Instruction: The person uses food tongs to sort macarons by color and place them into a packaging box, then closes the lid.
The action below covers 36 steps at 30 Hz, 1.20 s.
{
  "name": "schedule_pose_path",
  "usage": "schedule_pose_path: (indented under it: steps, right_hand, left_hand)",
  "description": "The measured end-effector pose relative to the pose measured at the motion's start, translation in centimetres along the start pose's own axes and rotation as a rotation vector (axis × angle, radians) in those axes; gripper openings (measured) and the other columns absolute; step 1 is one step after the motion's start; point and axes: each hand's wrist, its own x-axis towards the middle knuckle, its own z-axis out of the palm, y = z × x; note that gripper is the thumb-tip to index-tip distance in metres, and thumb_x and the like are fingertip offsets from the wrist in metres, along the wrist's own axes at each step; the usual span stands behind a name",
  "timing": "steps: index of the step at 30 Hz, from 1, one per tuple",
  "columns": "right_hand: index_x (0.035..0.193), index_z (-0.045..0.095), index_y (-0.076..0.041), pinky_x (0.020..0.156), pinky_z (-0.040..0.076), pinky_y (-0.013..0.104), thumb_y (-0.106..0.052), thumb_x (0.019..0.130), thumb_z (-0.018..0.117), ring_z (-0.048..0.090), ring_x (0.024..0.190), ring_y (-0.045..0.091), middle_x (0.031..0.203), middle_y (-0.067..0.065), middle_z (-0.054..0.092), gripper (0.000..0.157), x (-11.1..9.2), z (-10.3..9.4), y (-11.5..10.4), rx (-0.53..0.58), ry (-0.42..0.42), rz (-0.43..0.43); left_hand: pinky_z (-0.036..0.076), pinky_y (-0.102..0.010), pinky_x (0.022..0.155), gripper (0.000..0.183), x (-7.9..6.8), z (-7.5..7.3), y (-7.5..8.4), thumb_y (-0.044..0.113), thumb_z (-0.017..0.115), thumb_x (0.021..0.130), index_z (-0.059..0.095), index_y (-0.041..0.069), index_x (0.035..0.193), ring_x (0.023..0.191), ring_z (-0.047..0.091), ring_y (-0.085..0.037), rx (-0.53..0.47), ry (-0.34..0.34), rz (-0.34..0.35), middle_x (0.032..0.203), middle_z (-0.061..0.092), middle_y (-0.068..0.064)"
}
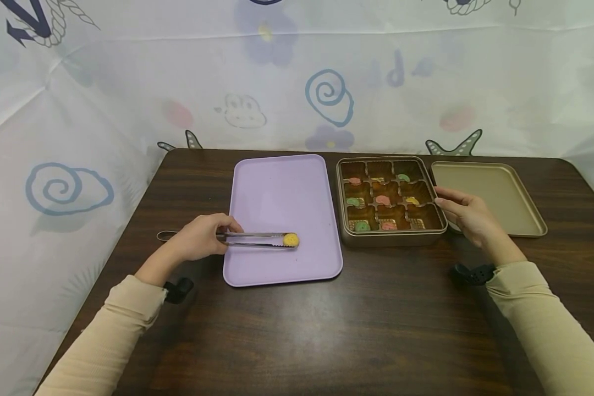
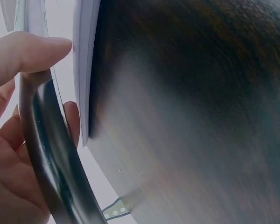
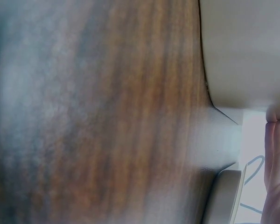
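Note:
Metal tongs are gripped by my left hand, thumb on one arm, as the left wrist view shows. A round yellow piece like a small cookie sits between the tongs' tips, over the lower part of a lilac tray. My right hand has its fingers stretched out, fingertips against the right side of a gold tin. Inside the tin, a divided brown insert holds pink, green and yellow pieces in its compartments.
The gold lid lies on the dark wooden table, right of the tin and partly behind my right hand. A printed white cloth hangs along the table's back and left edges.

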Motion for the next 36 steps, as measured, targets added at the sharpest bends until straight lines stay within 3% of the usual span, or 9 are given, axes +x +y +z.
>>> schedule_pose_path:
  steps: [7, 10, 13, 17, 20, 23, 26, 27, 36]
  right_hand:
    - [0.151, 0.019, -0.001, 0.113, 0.025, 0.021, -0.023, 0.094, 0.058, 0.052, 0.102, -0.021, 0.161, 0.013, 0.004, 0.073, 0.0, 0.0, -0.1, -0.040, 0.004, 0.029]
    - [0.151, 0.022, -0.004, 0.107, 0.033, 0.014, -0.023, 0.094, 0.059, 0.053, 0.100, -0.021, 0.161, 0.013, 0.004, 0.071, 0.0, 0.0, 0.0, -0.031, 0.004, 0.025]
    - [0.150, 0.026, -0.006, 0.090, 0.043, 0.005, -0.021, 0.094, 0.059, 0.053, 0.097, -0.021, 0.161, 0.014, 0.004, 0.067, 0.0, 0.0, 0.0, -0.019, 0.005, 0.020]
    - [0.151, 0.022, -0.005, 0.088, 0.043, 0.003, -0.022, 0.094, 0.059, 0.040, 0.131, -0.008, 0.161, 0.012, 0.003, 0.070, -0.1, 0.0, 0.0, -0.024, 0.009, 0.041]
    - [0.151, 0.018, -0.002, 0.105, 0.034, 0.012, -0.026, 0.093, 0.059, 0.015, 0.148, 0.015, 0.162, 0.010, 0.002, 0.075, -0.2, 0.1, -0.1, -0.049, 0.012, 0.065]
    - [0.151, 0.018, -0.002, 0.103, 0.036, 0.011, -0.026, 0.093, 0.060, 0.033, 0.140, 0.002, 0.161, 0.011, 0.002, 0.076, -0.3, 0.1, -0.1, -0.043, 0.016, 0.061]
    - [0.151, 0.021, -0.002, 0.091, 0.042, 0.005, -0.024, 0.092, 0.061, 0.051, 0.111, -0.016, 0.161, 0.012, 0.003, 0.074, -0.2, 0.0, 0.1, -0.018, 0.014, 0.045]
    - [0.150, 0.022, -0.003, 0.085, 0.044, 0.003, -0.024, 0.092, 0.061, 0.053, 0.100, -0.019, 0.161, 0.013, 0.003, 0.074, -0.2, 0.0, 0.1, -0.009, 0.013, 0.040]
    - [0.150, 0.016, 0.003, 0.083, 0.043, 0.002, -0.024, 0.093, 0.060, 0.053, 0.093, -0.022, 0.161, 0.013, 0.003, 0.077, -0.1, 0.2, -0.2, -0.026, 0.010, 0.039]
  left_hand:
    - [0.045, -0.034, 0.074, 0.034, 0.1, -0.2, 0.1, -0.005, 0.070, 0.073, 0.067, 0.006, 0.106, 0.089, 0.054, -0.024, -0.019, 0.037, -0.021, 0.095, 0.063, -0.011]
    - [0.045, -0.036, 0.076, 0.035, 0.3, -0.3, 0.3, -0.006, 0.070, 0.073, 0.067, 0.006, 0.106, 0.091, 0.054, -0.026, -0.044, 0.064, -0.034, 0.096, 0.063, -0.013]
    - [0.046, -0.036, 0.075, 0.036, 0.6, -0.5, 0.6, -0.006, 0.069, 0.074, 0.067, 0.005, 0.109, 0.092, 0.054, -0.028, -0.077, 0.088, -0.055, 0.099, 0.064, -0.015]
    - [0.047, -0.033, 0.072, 0.038, 1.3, -0.8, 1.2, -0.004, 0.067, 0.076, 0.066, 0.006, 0.112, 0.091, 0.055, -0.027, -0.101, 0.116, -0.088, 0.101, 0.064, -0.016]
    - [0.047, -0.032, 0.072, 0.039, 1.8, -1.0, 2.0, -0.003, 0.065, 0.076, 0.066, 0.006, 0.114, 0.090, 0.058, -0.027, -0.109, 0.132, -0.100, 0.102, 0.065, -0.017]
    - [0.046, -0.030, 0.071, 0.040, 2.4, -1.2, 2.9, -0.002, 0.064, 0.076, 0.066, 0.007, 0.115, 0.093, 0.059, -0.027, -0.121, 0.147, -0.108, 0.105, 0.066, -0.016]
    - [0.045, -0.029, 0.069, 0.039, 3.1, -1.3, 3.9, -0.001, 0.065, 0.077, 0.066, 0.008, 0.115, 0.095, 0.059, -0.028, -0.134, 0.161, -0.108, 0.106, 0.067, -0.016]
    - [0.045, -0.029, 0.070, 0.039, 3.4, -1.3, 4.2, 0.000, 0.065, 0.077, 0.066, 0.009, 0.115, 0.096, 0.059, -0.028, -0.137, 0.163, -0.108, 0.107, 0.067, -0.015]
    - [0.045, -0.035, 0.079, 0.042, 5.6, -0.9, 7.4, 0.001, 0.066, 0.075, 0.066, 0.012, 0.116, 0.101, 0.060, -0.025, -0.152, 0.162, -0.071, 0.111, 0.067, -0.010]
